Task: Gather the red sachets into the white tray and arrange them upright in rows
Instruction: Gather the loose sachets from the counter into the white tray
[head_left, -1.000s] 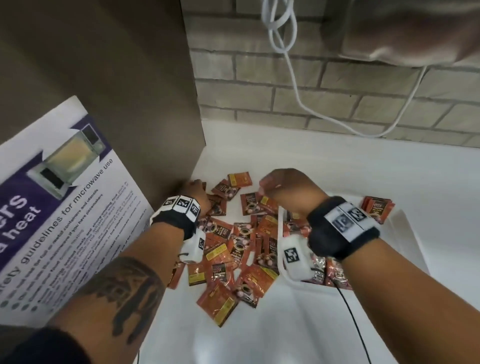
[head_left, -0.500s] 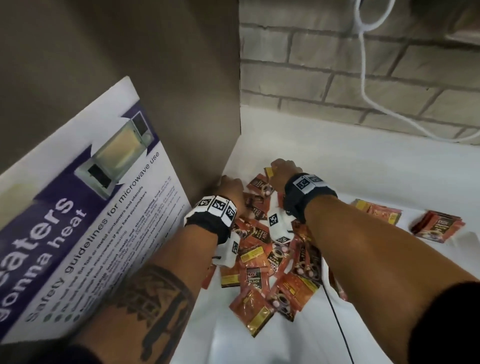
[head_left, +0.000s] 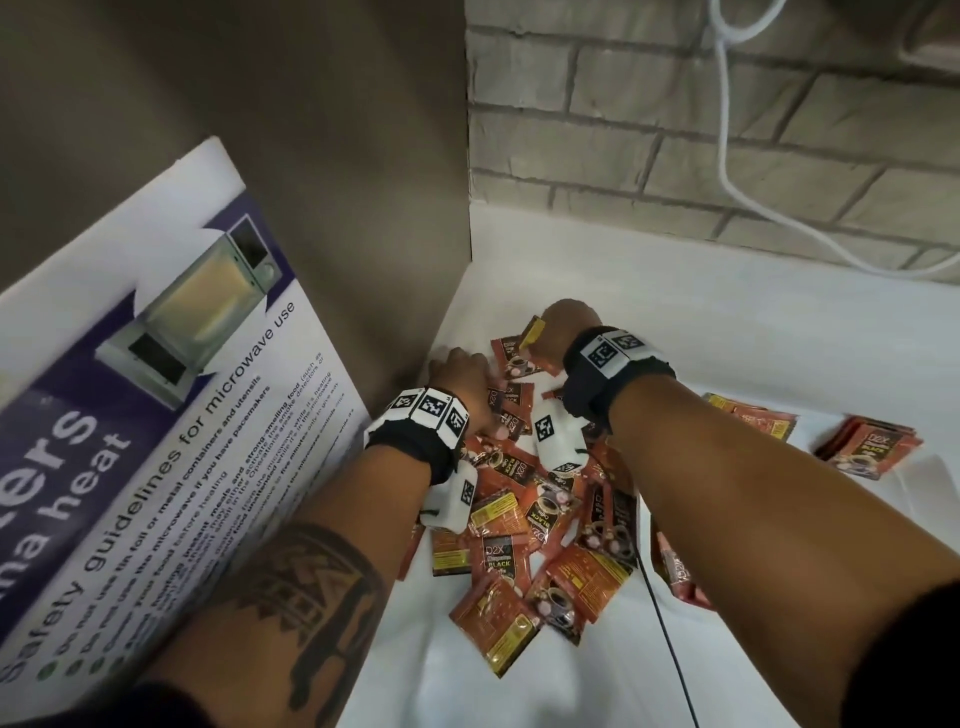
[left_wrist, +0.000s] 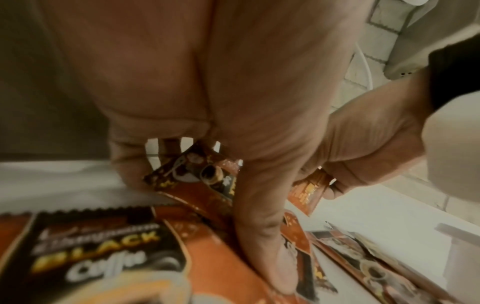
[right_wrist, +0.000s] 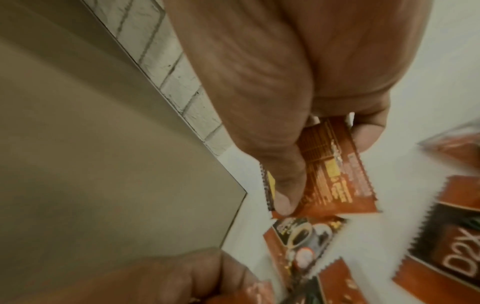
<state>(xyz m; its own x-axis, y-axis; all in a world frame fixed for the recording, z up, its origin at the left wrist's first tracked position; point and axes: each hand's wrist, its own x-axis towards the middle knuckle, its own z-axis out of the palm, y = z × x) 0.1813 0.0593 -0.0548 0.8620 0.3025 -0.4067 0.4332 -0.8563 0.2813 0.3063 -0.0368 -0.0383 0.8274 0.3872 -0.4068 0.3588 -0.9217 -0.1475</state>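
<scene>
Sachets heaped at the counter's back-left corner

Red sachets (head_left: 524, 525) lie in a loose heap on the white counter (head_left: 727, 332), close to its back-left corner beside the brown panel (head_left: 311, 182). From the head view, the left hand (head_left: 460, 371) rests on the heap's far left edge, while the right hand (head_left: 569, 325) holds one sachet (head_left: 534, 332) above the heap's far end. A separate stack of sachets (head_left: 867, 449) sits towards the right edge; the white tray cannot be made out with certainty.

From the left wrist, the left fingers (left_wrist: 262, 236) curl down onto a sachet (left_wrist: 197, 176), pinching it.

From the right wrist, thumb and fingers (right_wrist: 285, 185) are clamped on the held sachet (right_wrist: 335, 170)
</scene>
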